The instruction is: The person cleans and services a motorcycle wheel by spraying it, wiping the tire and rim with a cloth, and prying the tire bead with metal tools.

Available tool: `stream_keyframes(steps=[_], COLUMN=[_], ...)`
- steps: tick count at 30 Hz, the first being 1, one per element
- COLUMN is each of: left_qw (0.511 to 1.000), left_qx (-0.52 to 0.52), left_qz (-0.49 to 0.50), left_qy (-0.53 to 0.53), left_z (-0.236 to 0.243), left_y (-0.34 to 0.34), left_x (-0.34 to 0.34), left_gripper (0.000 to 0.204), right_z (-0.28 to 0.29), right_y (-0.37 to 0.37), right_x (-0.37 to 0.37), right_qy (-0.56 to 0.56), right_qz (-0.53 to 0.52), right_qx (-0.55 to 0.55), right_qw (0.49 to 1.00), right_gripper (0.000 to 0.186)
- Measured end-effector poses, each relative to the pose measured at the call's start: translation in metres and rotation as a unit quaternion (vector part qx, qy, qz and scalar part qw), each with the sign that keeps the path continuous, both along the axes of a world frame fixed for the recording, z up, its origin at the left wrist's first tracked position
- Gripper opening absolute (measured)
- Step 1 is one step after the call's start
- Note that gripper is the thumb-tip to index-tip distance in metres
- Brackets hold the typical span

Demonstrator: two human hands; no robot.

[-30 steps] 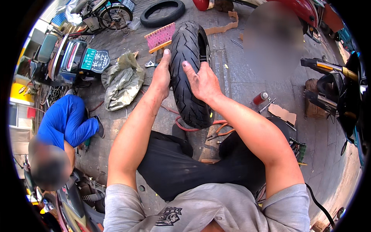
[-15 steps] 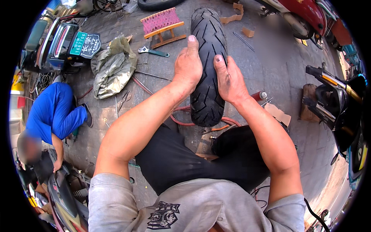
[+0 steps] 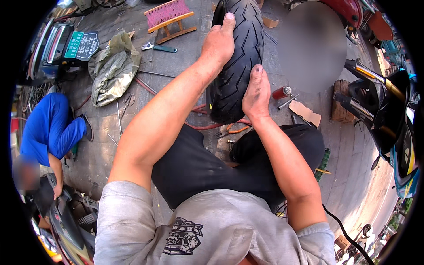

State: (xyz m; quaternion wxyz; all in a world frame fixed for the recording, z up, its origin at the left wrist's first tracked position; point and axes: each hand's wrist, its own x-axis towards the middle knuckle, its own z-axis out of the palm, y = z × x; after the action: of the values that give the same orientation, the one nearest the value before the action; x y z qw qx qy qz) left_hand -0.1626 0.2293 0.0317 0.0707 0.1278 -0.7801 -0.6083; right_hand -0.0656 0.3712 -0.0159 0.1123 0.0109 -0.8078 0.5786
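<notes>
A black motorcycle tire (image 3: 243, 57) with a grooved tread stands on edge in front of me, leaning slightly, with its far end cut off by the upper rim. My left hand (image 3: 218, 43) grips its left side, thumb laid on the tread and the other fingers out of sight. Lower down, my right hand (image 3: 257, 93) presses against the right side with its thumb up; its remaining fingers are mostly hidden. Beneath the tire's near end runs a red hose (image 3: 207, 126), beside orange-handled pliers (image 3: 238, 130).
An adjustable wrench (image 3: 160, 47), a crumpled plastic sheet (image 3: 115, 68) and a low woven stool (image 3: 170, 18) lie to the left. On the right are a red can (image 3: 282, 92), cardboard (image 3: 305, 113) and a wood block (image 3: 342, 101). A person in blue (image 3: 53, 128) crouches by a motorbike at left.
The tire has turned and tilted, so its left side opening now shows. My left hand has moved up along it. The whole view has shifted a little.
</notes>
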Motion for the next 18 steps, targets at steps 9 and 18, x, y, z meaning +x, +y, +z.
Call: stream_keyframes(steps=[9,18], left_qw=[0.981,0.967], left_qx=[-0.171,-0.203], left_qz=[-0.028,-0.037], left_qy=[0.086,0.149], left_z=[-0.015,-0.015], left_y=[-0.012,-0.017], left_x=[0.045,0.052], left_gripper=[0.082,0.075], right_z=[0.009,0.003], right_y=[-0.011,-0.014], right_x=[-0.042,-0.037], right_qy=[0.029,0.041], right_qz=[0.037,0.052], right_qx=[-0.013,-0.023], right_qw=[0.999,0.998], right_gripper=[0.058,0.052])
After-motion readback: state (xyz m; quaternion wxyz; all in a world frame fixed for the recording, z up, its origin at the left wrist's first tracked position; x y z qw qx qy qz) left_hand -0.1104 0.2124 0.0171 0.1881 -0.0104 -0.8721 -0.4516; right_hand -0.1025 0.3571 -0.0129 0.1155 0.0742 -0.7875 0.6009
